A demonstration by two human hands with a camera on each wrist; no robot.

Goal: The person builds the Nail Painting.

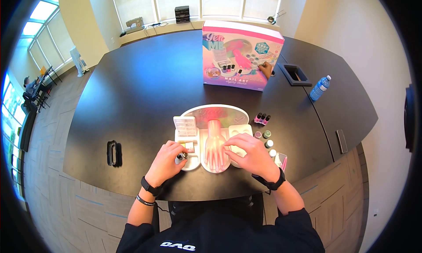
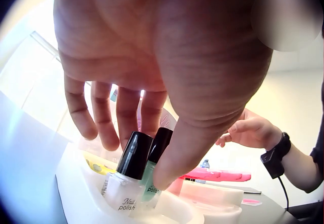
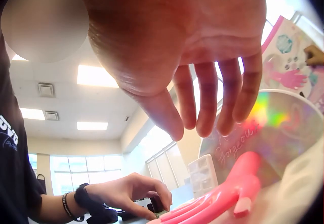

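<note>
My left hand (image 1: 165, 160) is over the left compartment of the white nail station. In the left wrist view, its thumb and fingers pinch a black-capped green polish bottle (image 2: 150, 179). Touching that bottle is a clear or whitish one (image 2: 123, 191), also black-capped, in the white tray (image 2: 71, 183). My right hand (image 1: 252, 155) hovers by the fingers of the pink model hand (image 1: 214, 139), palm down. The right wrist view shows its fingers relaxed and holding nothing above the pink model hand (image 3: 237, 183). Behind the model stands a shiny rounded panel (image 3: 283, 133).
Right of the station are dark-capped bottles (image 1: 262, 118), small jars (image 1: 267, 134) and a pink-and-white packet (image 1: 281, 161). A large box (image 1: 241, 55) stands behind. A water bottle (image 1: 320, 88) and phone (image 1: 341, 141) lie farther right; a black object (image 1: 113, 153) is at left.
</note>
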